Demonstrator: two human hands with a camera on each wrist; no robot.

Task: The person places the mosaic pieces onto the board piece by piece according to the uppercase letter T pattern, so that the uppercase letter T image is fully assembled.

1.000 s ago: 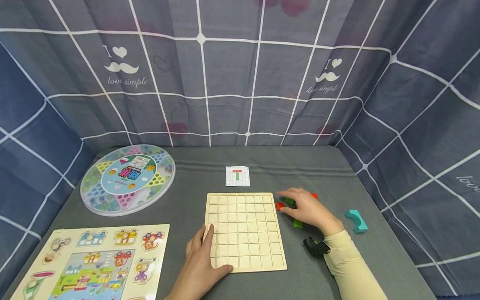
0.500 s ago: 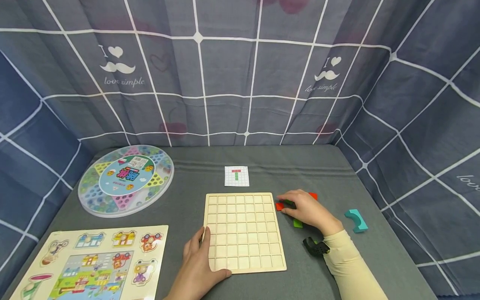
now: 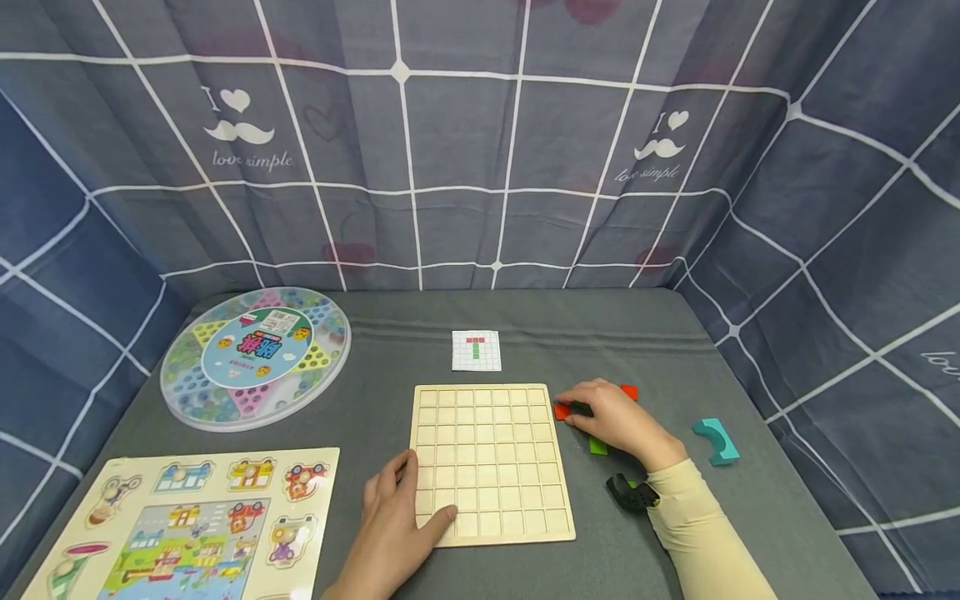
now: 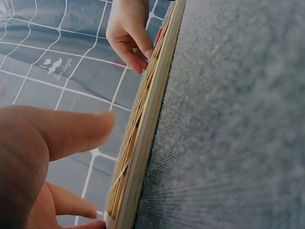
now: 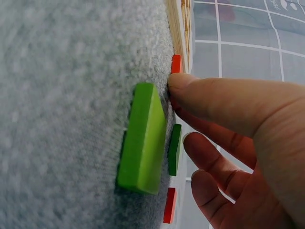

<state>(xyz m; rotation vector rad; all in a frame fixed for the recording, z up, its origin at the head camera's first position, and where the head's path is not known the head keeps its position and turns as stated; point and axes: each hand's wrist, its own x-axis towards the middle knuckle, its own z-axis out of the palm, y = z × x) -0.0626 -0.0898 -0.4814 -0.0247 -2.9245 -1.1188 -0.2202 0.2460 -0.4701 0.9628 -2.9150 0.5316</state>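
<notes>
My left hand (image 3: 397, 521) rests at the left edge of a pale wooden grid board (image 3: 491, 467), thumb extended over its lower left corner. The left wrist view shows that thumb raised above the board, with the other fingertips near its edge. Just off the board's upper right edge, my right hand (image 3: 618, 425) pinches a small red block (image 3: 561, 412) between thumb and index finger. Under and around this hand lie a light green block (image 5: 143, 143), a darker green block (image 5: 175, 150) and another red block (image 3: 630, 392).
Behind the board lies a pattern card (image 3: 476, 351) with a red and green T. A round game board (image 3: 255, 360) and a picture puzzle (image 3: 195, 525) are at left. A teal arched block (image 3: 717, 442) sits at right. Patterned curtains (image 3: 465, 150) enclose the table.
My right index finger has come down towards the thumb at the red block. My left thumb has shifted up and left on the board's corner, its fingers drawing slightly back. The board stays put.
</notes>
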